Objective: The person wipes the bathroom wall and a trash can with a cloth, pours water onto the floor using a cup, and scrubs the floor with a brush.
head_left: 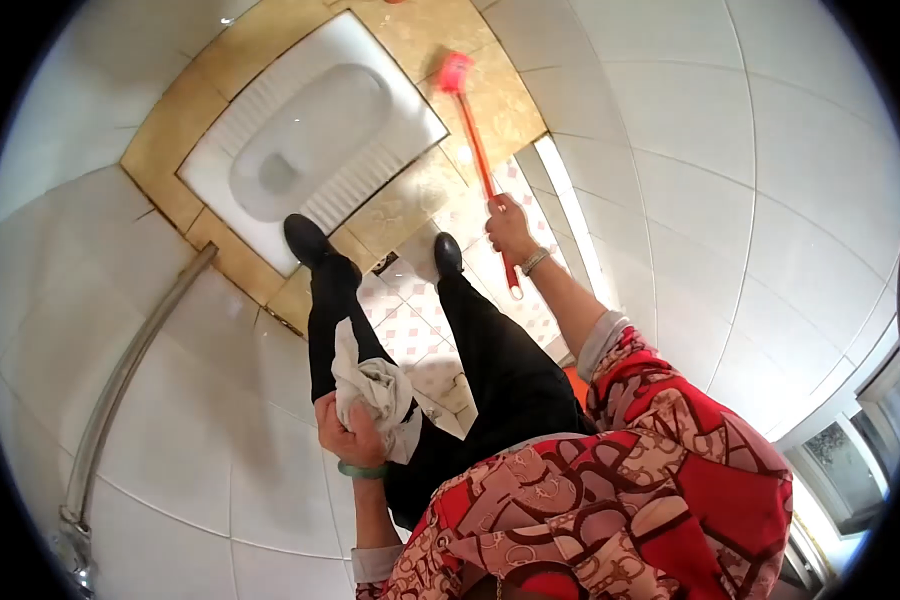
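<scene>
My right hand is closed around the red handle of a long toilet brush. The brush's pink-red head is at the tan tiles right of the squat toilet, slightly blurred; whether it touches them I cannot tell. A crumpled whitish cloth is bunched in my left hand, held in front of my left leg. The white squat toilet is set into the floor ahead, with ribbed footrests along both sides of its bowl. My left shoe overlaps its near edge.
A metal pipe runs along the white tiled wall on the left. Another tiled wall rises close on the right. Tan tiles border the toilet, and pink-checked tiles lie under my feet. A window is at the lower right.
</scene>
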`<state>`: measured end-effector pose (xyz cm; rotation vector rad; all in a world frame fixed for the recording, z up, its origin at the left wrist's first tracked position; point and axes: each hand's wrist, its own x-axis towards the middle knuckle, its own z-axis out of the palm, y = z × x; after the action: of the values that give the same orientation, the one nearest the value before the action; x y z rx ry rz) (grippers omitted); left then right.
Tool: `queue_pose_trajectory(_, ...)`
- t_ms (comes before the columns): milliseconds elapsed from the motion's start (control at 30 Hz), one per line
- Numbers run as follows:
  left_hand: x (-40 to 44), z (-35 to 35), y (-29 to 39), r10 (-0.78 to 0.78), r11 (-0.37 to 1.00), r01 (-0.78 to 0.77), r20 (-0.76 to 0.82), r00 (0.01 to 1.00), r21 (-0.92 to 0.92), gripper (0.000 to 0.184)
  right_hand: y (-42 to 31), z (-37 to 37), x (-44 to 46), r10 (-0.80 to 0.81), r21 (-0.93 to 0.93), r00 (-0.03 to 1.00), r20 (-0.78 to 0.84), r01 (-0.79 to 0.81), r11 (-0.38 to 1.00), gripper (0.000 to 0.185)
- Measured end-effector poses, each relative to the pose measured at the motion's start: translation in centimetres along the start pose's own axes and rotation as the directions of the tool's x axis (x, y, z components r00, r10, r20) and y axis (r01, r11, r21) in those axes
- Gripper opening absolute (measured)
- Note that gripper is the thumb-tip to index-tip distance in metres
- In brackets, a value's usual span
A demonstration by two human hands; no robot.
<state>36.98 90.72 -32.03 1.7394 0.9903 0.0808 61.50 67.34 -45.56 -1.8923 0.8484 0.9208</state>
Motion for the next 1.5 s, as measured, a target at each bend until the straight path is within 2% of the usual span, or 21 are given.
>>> queue_pose_trajectory(167,0.3,0.4,-2.8,0.034,0.996,-0.035,0.013,0.999,0.078,0.022,2.6,-1.5,9.4,0.166,0.121,0.967,-0.194,-0.145,0.982,0.016)
queue_pose_trajectory(200,-0.1,0.7,-3.0,0.031,0.996,-0.033,0.023,0.999,0.082,0.022,5.3,1.1,11.9,-0.272,-0.677,0.961,-0.04,0.174,0.715,0.017)
queue_pose_trajectory(233,-0.2,0.9,-3.1,0.007,0.998,-0.008,0.015,1.0,0.057,0.022,7.6,4.5,14.1,-0.418,-0.92,0.821,0.389,0.371,-0.129,0.018)
queue_pose_trajectory(267,-0.2,1.1,-3.1,-0.013,0.999,0.012,0.008,1.0,0.033,0.022,10.3,8.8,14.5,-0.627,-0.78,0.758,0.181,0.499,0.378,0.025)
queue_pose_trajectory(300,-0.1,0.8,-2.6,0.029,0.993,-0.031,0.02,0.999,0.118,0.022,5.4,10.2,8.1,-0.448,-0.655,0.874,0.186,0.45,0.606,0.027)
queue_pose_trajectory(367,-0.5,1.0,-2.1,0.028,0.991,-0.03,0.017,0.999,0.133,0.022,4.4,11.1,6.2,-0.3,-0.542,0.931,0.205,0.364,0.758,0.031)
queue_pose_trajectory(467,-1.0,1.0,-1.7,0.002,0.994,-0.003,0.003,1.0,0.109,0.023,6.7,7.0,4.0,-0.541,-0.53,0.837,0.079,0.495,0.689,0.028)
queue_pose_trajectory(533,-1.1,0.9,-2.3,0.078,0.991,-0.082,0.042,0.996,0.108,0.022,9.8,1.9,5.3,-0.699,-0.74,0.711,0.078,0.511,0.437,0.024)
queue_pose_trajectory(600,-1.3,1.3,-2.3,0.066,0.991,-0.069,0.035,0.997,0.113,0.023,9.6,-1.5,4.5,-0.193,-0.443,0.95,-0.246,0.067,0.894,0.02)
queue_pose_trajectory(700,-1.6,2.1,-2.2,0.057,0.989,-0.057,0.007,0.998,0.135,0.024,15.0,3.5,5.4,-0.25,-0.494,0.938,-0.238,0.104,0.863,0.024)
queue_pose_trajectory(767,-2.1,2.9,-2.3,0.046,0.986,-0.049,0.019,0.999,0.161,0.024,14.5,8.0,2.9,-0.309,-0.465,0.948,-0.075,0.241,0.852,0.023)
queue_pose_trajectory(800,-2.4,3.2,-2.1,0.046,0.985,-0.05,0.025,0.999,0.166,0.024,15.6,10.1,4.4,-0.404,-0.649,0.885,0.232,0.45,0.613,0.023)
queue_pose_trajectory(867,-2.6,3.6,-1.7,0.052,0.988,-0.054,0.023,0.998,0.142,0.023,11.2,10.1,2.0,-0.304,-0.537,0.929,0.212,0.371,0.758,0.025)
queue_pose_trajectory(933,-3.0,3.6,-2.2,0.068,0.988,-0.069,0.014,0.998,0.135,0.021,10.7,8.7,2.0,-0.635,-0.474,0.773,0.015,0.565,0.676,0.023)
queue_pose_trajectory(1000,-3.0,3.6,-2.2,0.065,0.99,-0.065,0.011,0.998,0.126,0.019,10.3,4.0,2.6,-0.703,-0.512,0.708,-0.068,0.58,0.633,0.023)
queue_pose_trajectory(1033,-3.1,3.3,-2.8,0.04,0.989,-0.04,0.005,0.999,0.139,0.019,11.9,2.0,5.0,-0.589,-0.616,0.799,-0.118,0.407,0.675,0.025)
queue_pose_trajectory(1067,-3.0,3.3,-2.7,0.038,0.989,-0.037,0.0,0.999,0.141,0.019,9.5,0.1,4.3,-0.249,-0.39,0.927,-0.279,0.127,0.912,0.026)
queue_pose_trajectory(1133,-2.6,3.5,-2.5,0.091,0.975,-0.098,0.043,0.995,0.198,0.021,10.0,1.6,5.9,-0.241,-0.446,0.948,-0.21,0.126,0.886,0.025)
queue_pose_trajectory(1167,-2.7,3.6,-2.7,0.065,0.984,-0.067,0.018,0.998,0.165,0.022,10.7,3.9,6.6,-0.316,-0.71,0.948,-0.04,0.195,0.676,0.024)
queue_pose_trajectory(1333,-2.2,3.6,-1.9,0.082,0.984,-0.094,0.081,0.993,0.153,0.021,5.2,9.7,5.8,-0.427,-0.632,0.852,0.302,0.514,0.58,0.023)
queue_pose_trajectory(1500,-2.3,2.6,-2.3,0.105,0.942,-0.128,0.089,0.99,0.309,0.019,9.4,-0.7,3.7,-0.505,-0.597,0.862,0.044,0.428,0.679,0.016)
